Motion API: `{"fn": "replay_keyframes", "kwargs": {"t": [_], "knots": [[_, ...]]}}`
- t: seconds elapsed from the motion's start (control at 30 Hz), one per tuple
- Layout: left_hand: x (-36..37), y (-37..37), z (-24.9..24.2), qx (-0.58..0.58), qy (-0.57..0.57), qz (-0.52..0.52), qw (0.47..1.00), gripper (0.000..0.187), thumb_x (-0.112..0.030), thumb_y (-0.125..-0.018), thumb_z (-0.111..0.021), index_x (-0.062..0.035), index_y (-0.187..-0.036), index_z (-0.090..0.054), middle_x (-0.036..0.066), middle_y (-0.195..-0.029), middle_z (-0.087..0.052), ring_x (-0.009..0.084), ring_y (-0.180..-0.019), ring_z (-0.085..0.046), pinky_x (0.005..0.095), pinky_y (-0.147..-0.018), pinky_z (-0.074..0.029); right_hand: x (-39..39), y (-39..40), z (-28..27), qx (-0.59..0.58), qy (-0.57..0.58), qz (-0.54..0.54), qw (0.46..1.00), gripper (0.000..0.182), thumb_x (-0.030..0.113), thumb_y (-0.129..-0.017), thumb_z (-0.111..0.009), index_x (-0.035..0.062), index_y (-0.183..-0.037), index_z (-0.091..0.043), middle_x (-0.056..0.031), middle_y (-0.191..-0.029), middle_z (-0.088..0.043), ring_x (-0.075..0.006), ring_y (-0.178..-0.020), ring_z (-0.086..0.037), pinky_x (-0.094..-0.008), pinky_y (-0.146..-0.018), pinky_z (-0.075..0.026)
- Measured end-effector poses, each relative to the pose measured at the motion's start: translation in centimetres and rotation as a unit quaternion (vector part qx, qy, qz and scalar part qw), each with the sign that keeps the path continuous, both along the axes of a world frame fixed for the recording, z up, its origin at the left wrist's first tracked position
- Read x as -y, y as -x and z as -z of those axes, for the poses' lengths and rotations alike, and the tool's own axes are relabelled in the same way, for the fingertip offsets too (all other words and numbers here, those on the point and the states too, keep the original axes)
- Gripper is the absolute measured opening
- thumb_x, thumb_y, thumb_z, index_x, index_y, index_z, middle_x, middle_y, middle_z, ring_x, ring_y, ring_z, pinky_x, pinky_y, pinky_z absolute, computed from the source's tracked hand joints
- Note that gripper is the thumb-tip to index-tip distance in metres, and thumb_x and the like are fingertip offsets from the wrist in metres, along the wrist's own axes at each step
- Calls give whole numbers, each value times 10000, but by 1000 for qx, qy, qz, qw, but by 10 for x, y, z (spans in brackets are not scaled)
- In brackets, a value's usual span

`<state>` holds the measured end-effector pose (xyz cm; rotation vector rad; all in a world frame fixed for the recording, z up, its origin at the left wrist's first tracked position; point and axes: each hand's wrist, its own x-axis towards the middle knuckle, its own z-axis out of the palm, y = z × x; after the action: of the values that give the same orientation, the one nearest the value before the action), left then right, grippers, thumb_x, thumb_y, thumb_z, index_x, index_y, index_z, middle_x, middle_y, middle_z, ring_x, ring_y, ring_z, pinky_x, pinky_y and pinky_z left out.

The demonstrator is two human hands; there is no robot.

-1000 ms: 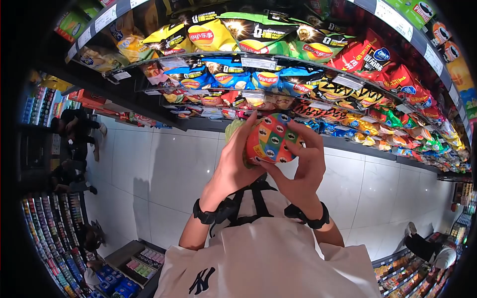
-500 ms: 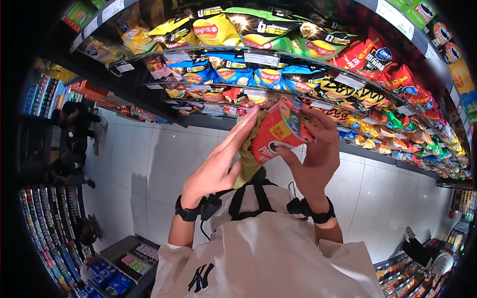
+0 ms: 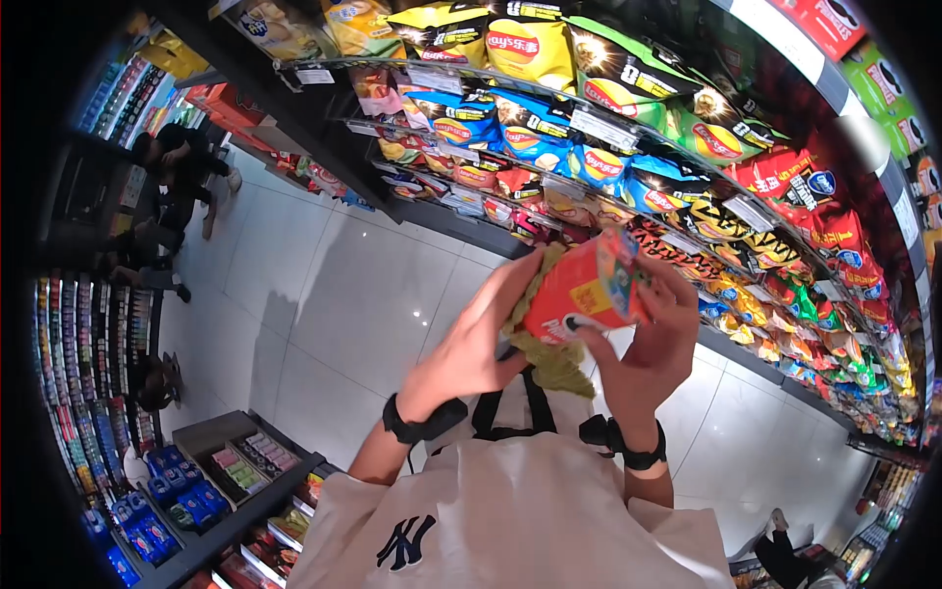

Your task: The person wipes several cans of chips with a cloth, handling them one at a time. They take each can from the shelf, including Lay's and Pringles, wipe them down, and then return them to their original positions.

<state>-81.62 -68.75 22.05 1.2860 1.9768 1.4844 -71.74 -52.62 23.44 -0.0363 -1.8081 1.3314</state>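
Note:
In front of my chest I hold a red Pringles pack, tilted, with a yellow label on its side and a multicoloured top. My right hand grips it from the right, thumb on the front face and fingers by the top edge. On the other side, my left hand has its fingers stretched along a yellow-green cloth and presses it against the pack. The cloth's lower end hangs below the pack. Part of the left fingers is hidden behind cloth and pack.
Ahead, shelves carry several rows of chip bags, with price tags along their edges. More Pringles packs stand at upper right. Behind me to the left is a low display bin. People are at the far left; another person is at lower right.
The view has turned, and the shelves sit further right and lower. Both hands, the pack and the cloth appear shifted right and down. More of the cloth hangs out below the pack.

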Motion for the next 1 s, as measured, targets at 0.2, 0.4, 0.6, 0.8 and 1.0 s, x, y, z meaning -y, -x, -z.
{"fn": "replay_keyframes", "kwargs": {"t": [0.2, 0.4, 0.6, 0.8, 1.0], "knots": [[13, -23, 15, -44, -24, -99, 994, 924, 49, -532, -725, 81, -1377, -353, 263, -1391, -416, 443, -1265, -433, 457, -1051, -381, 25, -11, -1, 38, -93, 15, 995, 697, 20, -578, -899, 95, -1160, -523, -178, -1290, -476, -356, -1217, -502, -476, -1010, -455], [22, -17, 26, -148, -96, -146, 973, 795, 23, -519, -764, 121, -1253, -475, 258, -1284, -505, 447, -1196, -511, 480, -1001, -426, 39, -8, 9, 37, -91, 13, 995, 689, 34, -599, -895, 112, -1172, -521, -170, -1284, -469, -365, -1231, -488, -461, -981, -485], [23, -4, 15, -229, -110, -145, 956, 654, -7, -500, -796, 147, -1099, -581, 253, -1159, -577, 430, -1097, -592, 443, -909, -502, 43, -1, 13, 30, -100, 18, 994, 648, -2, -621, -857, 115, -1168, -531, -177, -1290, -466, -409, -1197, -497, -452, -894, -520], [18, -9, 19, -264, -113, -137, 948, 580, 0, -558, -790, 119, -1094, -604, 228, -1119, -612, 418, -1078, -611, 431, -901, -522, 42, 1, 27, 83, -59, 69, 992, 592, -14, -617, -845, 85, -1114, -539, -168, -1286, -467, -339, -1176, -522, -397, -923, -510], [7, -12, 1, -159, -20, -112, 981, 719, 4, -622, -749, 65, -1290, -490, 233, -1264, -554, 407, -1202, -531, 447, -999, -452, 38, 3, 38, 109, 179, -14, 978, 481, -105, -641, -750, 31, -1049, -534, -136, -1265, -464, -255, -1205, -500, -359, -942, -496]]}}
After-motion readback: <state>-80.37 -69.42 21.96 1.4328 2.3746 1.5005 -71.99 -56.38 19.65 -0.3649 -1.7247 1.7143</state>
